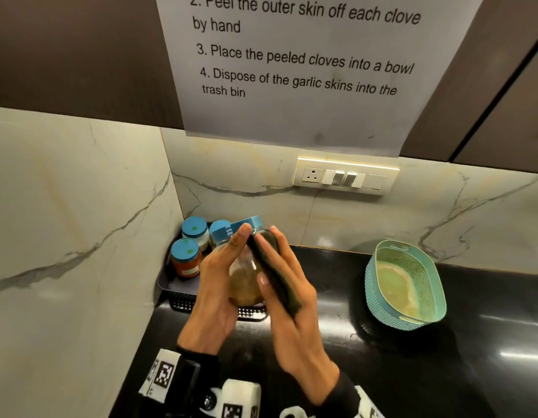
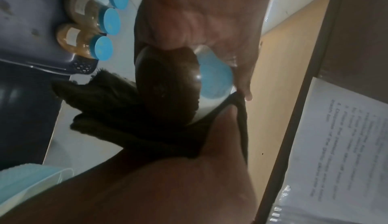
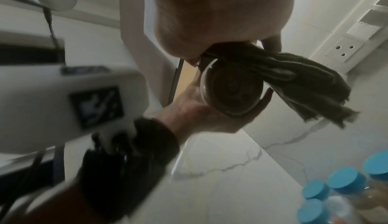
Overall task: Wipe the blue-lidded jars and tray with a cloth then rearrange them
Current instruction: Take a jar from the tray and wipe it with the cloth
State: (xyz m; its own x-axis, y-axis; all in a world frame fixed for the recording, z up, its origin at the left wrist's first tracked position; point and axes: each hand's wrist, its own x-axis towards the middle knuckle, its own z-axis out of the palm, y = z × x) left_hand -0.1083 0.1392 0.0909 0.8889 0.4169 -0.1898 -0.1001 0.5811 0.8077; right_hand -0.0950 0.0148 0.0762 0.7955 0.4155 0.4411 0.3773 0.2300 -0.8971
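Note:
My left hand (image 1: 222, 276) grips a glass jar (image 1: 245, 279) of brown powder with a blue lid (image 1: 249, 223), tilted above the tray. My right hand (image 1: 291, 282) holds a dark cloth (image 1: 276, 276) wrapped against the jar's right side, thumb on the glass. The left wrist view shows the jar (image 2: 168, 81) and the cloth (image 2: 109, 104) hanging loose. From the right wrist, the jar's base (image 3: 231, 91) faces the camera with the cloth (image 3: 293, 78) draped beside it. Three more blue-lidded jars (image 1: 186, 257) stand in the dark tray (image 1: 177, 294) in the corner.
A teal perforated basket (image 1: 406, 285) sits on the black counter (image 1: 382, 372) to the right. Marble walls close in the tray at left and behind. A switch panel (image 1: 346, 176) and a printed paper sheet (image 1: 291, 70) hang above.

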